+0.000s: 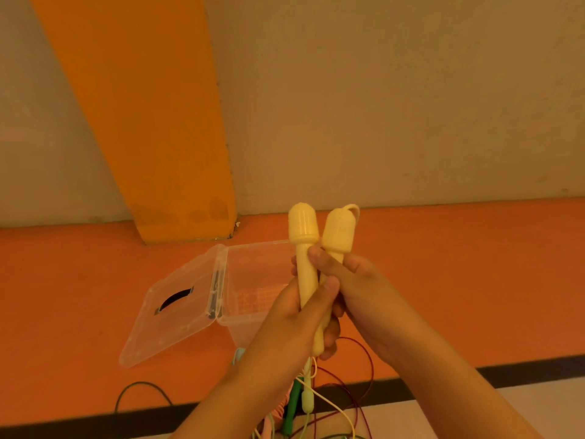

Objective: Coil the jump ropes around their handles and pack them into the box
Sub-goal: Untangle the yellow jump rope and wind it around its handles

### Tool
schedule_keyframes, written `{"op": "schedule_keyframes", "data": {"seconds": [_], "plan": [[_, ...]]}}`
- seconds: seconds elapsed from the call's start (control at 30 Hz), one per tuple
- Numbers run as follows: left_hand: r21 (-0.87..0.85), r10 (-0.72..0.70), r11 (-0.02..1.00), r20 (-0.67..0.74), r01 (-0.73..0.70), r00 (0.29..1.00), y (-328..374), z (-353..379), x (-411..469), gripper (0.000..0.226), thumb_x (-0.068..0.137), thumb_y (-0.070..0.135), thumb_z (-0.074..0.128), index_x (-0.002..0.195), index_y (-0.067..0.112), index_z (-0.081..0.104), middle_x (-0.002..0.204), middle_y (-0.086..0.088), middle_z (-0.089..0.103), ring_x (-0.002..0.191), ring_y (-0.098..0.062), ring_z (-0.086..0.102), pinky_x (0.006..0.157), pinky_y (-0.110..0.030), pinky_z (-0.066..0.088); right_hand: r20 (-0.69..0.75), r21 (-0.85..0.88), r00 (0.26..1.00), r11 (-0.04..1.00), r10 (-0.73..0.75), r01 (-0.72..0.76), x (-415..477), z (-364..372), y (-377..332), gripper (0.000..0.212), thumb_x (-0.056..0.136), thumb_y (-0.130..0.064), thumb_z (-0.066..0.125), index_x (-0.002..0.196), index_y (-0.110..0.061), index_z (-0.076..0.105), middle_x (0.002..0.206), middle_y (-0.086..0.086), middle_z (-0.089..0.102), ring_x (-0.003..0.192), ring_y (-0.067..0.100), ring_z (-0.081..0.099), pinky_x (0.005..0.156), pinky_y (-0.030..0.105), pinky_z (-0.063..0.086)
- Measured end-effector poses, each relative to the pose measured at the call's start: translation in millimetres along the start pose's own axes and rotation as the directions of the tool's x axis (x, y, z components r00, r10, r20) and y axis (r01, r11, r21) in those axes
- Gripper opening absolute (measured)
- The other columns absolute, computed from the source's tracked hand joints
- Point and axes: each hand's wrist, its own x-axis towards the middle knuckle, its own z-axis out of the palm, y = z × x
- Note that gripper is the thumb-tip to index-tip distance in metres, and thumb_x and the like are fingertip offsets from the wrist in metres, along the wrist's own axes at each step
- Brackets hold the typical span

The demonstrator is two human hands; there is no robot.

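Seen from the head camera, a person holds 2 yellow jump-rope handles (303, 229) upright and side by side, their rounded caps pointing up and touching. The left hand (300, 318) is wrapped around the lower shafts, with its thumb lying across the front. The right hand (354, 286) grasps the same pair just above, its thumb pressed against the shafts below the caps. A short yellow loop (354, 209) curls out of the top of the right-hand handle. Behind the hands and to their left, a clear plastic box (253, 258) stands on the orange surface (459, 280), and its hinged lid (171, 331) lies flung open flat on the box's left. Nothing can be made out inside the box through its walls. Below the hands, near the front edge of the surface, loose cords lie tangled: a red cord (371, 369), a yellow cord (330, 403) trailing down from the held handles, and a dark cord (139, 385) arching further left. A green handle (293, 403) lies among them. A black strip (506, 372) edges the surface, and an orange pillar (142, 122) rises against the pale wall (395, 106) behind.
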Motion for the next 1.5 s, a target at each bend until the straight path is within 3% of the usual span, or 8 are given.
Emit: {"op": "schedule_keyframes", "data": {"seconds": [0.3,0.43,0.63,0.8,0.93,1.17,1.33,1.5], "plan": [[-0.020,-0.011,1.000,0.041,0.012,0.999,4.9,-11.7,-5.2,0.045,0.079,0.034,0.056,0.113,0.005,0.054,0.064,0.001,0.051,0.042,-0.008,0.036,0.038,-0.020,0.031,-0.417,-0.170,0.900,0.983,-0.131,0.064,-3.0,-27.8,-13.6,0.079,0.056,-0.068,0.058,0.115,-0.015,0.052,0.106,0.000,0.062,0.098,0.016,0.060,0.073,0.027,0.047],[-0.045,-0.075,0.995,0.195,0.085,0.978,8.5,-16.8,-13.4,0.032,0.090,0.030,0.059,0.110,0.005,0.056,0.065,-0.001,0.053,0.044,-0.009,0.035,0.041,-0.021,0.030,-0.278,-0.200,0.914,0.948,-0.296,0.246,2.9,-32.6,-13.0,0.064,0.070,-0.082,0.048,0.123,-0.046,0.050,0.125,-0.026,0.051,0.118,-0.006,0.046,0.090,0.017,0.037],[-0.139,-0.113,0.974,0.387,0.179,0.915,13.8,-23.5,-21.1,0.030,0.088,0.030,0.056,0.108,0.008,0.059,0.068,-0.003,0.050,0.045,-0.008,0.033,0.042,-0.020,0.027,0.063,0.085,0.983,0.982,-0.174,0.168,0.1,-9.3,3.5,0.090,0.063,-0.089,0.041,0.124,-0.025,0.058,0.111,-0.006,0.068,0.105,0.008,0.060,0.092,0.030,0.045],[-0.165,-0.091,0.974,0.350,0.157,0.932,14.6,-30.4,-19.7,0.032,0.087,0.031,0.055,0.107,0.006,0.057,0.067,-0.003,0.051,0.043,-0.007,0.035,0.041,-0.020,0.027,0.011,-0.049,0.995,0.993,-0.104,0.104,-5.1,9.3,4.9,0.086,0.068,-0.080,0.025,0.097,-0.004,0.052,0.055,-0.015,0.057,0.064,0.004,0.060,0.062,0.019,0.050],[0.003,-0.038,0.999,0.230,0.038,0.973,12.4,-35.8,-16.9,0.031,0.093,0.030,0.055,0.104,0.002,0.053,0.066,-0.005,0.053,0.042,-0.009,0.037,0.040,-0.021,0.031,-0.005,-0.277,0.997,0.958,-0.080,0.075,-6.1,10.3,0.7,0.100,0.069,-0.076,0.012,0.104,0.006,0.059,0.092,0.025,0.066,0.088,0.032,0.065,0.089,0.045,0.050],[0.118,0.077,0.989,0.108,-0.089,0.991,1.8,-39.9,-15.1,0.034,0.095,0.025,0.055,0.120,0.006,0.043,0.070,-0.011,0.055,0.043,-0.016,0.038,0.042,-0.024,0.032,-0.008,-0.405,1.000,0.914,0.002,-0.005,-2.0,13.3,11.0,0.108,0.064,-0.092,0.004,0.094,-0.009,0.067,0.078,0.012,0.068,0.085,0.027,0.066,0.094,0.050,0.047],[0.040,0.025,0.999,0.130,-0.031,0.991,2.9,-42.8,-14.6,0.033,0.090,0.031,0.056,0.104,0.002,0.049,0.068,-0.010,0.054,0.044,-0.013,0.041,0.042,-0.023,0.033,0.079,-0.398,0.997,0.916,-0.010,0.040,-13.0,17.1,11.7,0.073,0.079,-0.068,0.011,0.095,-0.017,0.061,0.082,0.005,0.067,0.088,0.013,0.064,0.093,0.034,0.048],[-0.025,-0.042,0.999,0.127,0.046,0.991,6.0,-36.9,-18.0,0.030,0.088,0.030,0.052,0.076,0.003,0.056,0.058,-0.012,0.043,0.045,-0.016,0.038,0.043,-0.023,0.034,0.043,-0.334,0.995,0.937,-0.089,0.099,-19.5,26.6,18.2,0.035,0.089,-0.057,0.018,0.091,-0.039,0.048,0.055,-0.008,0.053,0.056,0.008,0.057,0.060,0.024,0.051]]}}
